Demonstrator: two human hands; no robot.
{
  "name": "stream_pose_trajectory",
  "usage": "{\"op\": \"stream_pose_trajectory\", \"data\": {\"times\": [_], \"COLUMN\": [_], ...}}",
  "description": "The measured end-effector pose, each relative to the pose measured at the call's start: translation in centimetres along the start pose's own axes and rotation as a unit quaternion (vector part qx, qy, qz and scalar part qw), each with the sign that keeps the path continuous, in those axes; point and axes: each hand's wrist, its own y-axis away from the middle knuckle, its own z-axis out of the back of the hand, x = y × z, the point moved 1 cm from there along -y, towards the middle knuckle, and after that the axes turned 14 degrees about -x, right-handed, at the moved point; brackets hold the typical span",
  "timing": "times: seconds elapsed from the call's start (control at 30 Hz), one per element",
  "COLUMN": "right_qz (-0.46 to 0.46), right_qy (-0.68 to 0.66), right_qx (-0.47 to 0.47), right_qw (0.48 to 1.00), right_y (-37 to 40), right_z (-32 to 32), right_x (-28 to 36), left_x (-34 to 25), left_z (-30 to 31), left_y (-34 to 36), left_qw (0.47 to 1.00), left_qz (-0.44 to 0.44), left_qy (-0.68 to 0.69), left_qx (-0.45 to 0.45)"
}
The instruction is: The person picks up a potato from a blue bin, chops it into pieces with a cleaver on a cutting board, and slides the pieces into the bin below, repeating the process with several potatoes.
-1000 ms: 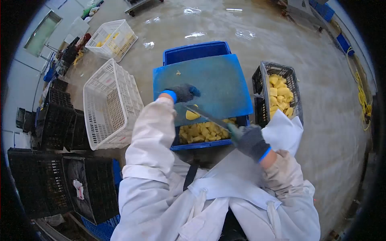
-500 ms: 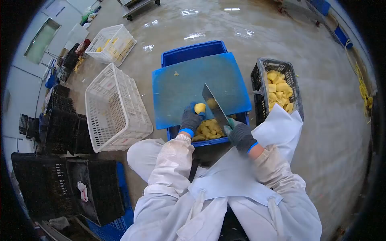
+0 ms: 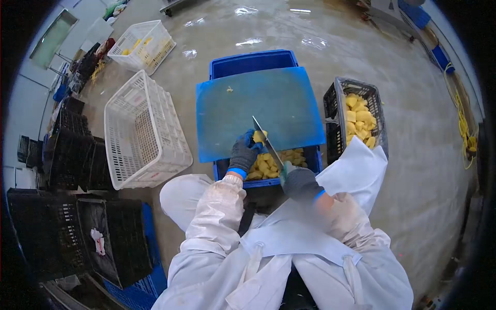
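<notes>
My left hand (image 3: 244,153), in a dark glove with a blue cuff band, grips a yellow peeled potato (image 3: 259,136) against the near edge of the blue cutting board (image 3: 258,106). My right hand (image 3: 298,181), also gloved, is closed round the handle of a cleaver (image 3: 269,146). The blade appears nearly edge-on and overlaps the potato, close beside my left fingertips. Below the board's near edge, yellow cut pieces (image 3: 266,168) lie in a blue bin (image 3: 268,182). A small pale scrap (image 3: 230,89) rests on the board's far part.
On the right stands a black crate (image 3: 335,124) with a clear liner and yellow chunks (image 3: 360,118). A white basket (image 3: 164,150) is at the left, and another white basket (image 3: 160,47) with yellow pieces is farther back. Black crates (image 3: 116,243) stand at the lower left. The floor (image 3: 423,155) looks wet.
The cleaver has moved left onto the potato and turned from showing its broad side to nearly edge-on. My right hand has shifted slightly left with it. My left hand still grips the potato.
</notes>
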Motion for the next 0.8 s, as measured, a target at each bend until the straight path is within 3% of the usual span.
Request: {"op": "stream_pose_trajectory", "data": {"times": [0.03, 0.13, 0.2, 0.3, 0.33, 0.43, 0.53, 0.63, 0.73, 0.8], "right_qz": [-0.007, -0.016, -0.010, -0.022, -0.020, -0.065, -0.177, -0.056, -0.088, -0.097], "right_qy": [0.009, 0.018, 0.003, -0.180, -0.177, -0.208, -0.273, -0.228, -0.207, -0.201], "right_qx": [0.015, 0.036, 0.023, -0.020, -0.032, -0.037, -0.005, -0.119, -0.104, -0.106], "right_qw": [1.000, 0.999, 1.000, 0.983, 0.983, 0.975, 0.946, 0.965, 0.969, 0.969], "right_y": [-0.5, -2.3, -2.6, -1.5, -0.7, 0.8, 1.9, 1.5, 1.3, 1.2], "right_z": [-0.9, -3.1, -2.9, 0.0, 0.5, 2.0, 4.7, 3.2, 4.2, 4.7], "right_x": [0.1, 0.2, 0.1, -1.9, -2.5, -3.8, -3.9, -7.4, -8.4, -8.9], "left_x": [-0.5, 0.8, 1.1, 0.0, -0.2, -1.0, -0.7, -4.6, -4.8, -3.4], "left_z": [0.3, -0.3, -0.1, 0.6, 0.8, 0.9, -1.3, -0.6, 0.5, 1.7], "left_y": [0.1, 0.0, 0.0, -1.3, -1.2, -2.8, -5.5, -5.3, -2.1, -0.3], "left_qw": [0.999, 0.999, 0.999, 0.998, 0.995, 0.993, 0.965, 0.899, 0.867, 0.902], "left_qz": [-0.029, -0.026, -0.024, 0.016, 0.043, -0.106, -0.215, -0.261, -0.337, -0.279], "left_qy": [-0.037, 0.036, 0.027, -0.009, -0.027, -0.034, -0.072, -0.178, -0.173, -0.072], "left_qx": [-0.006, -0.026, 0.006, 0.059, 0.081, 0.025, 0.134, 0.304, 0.324, 0.321]}}
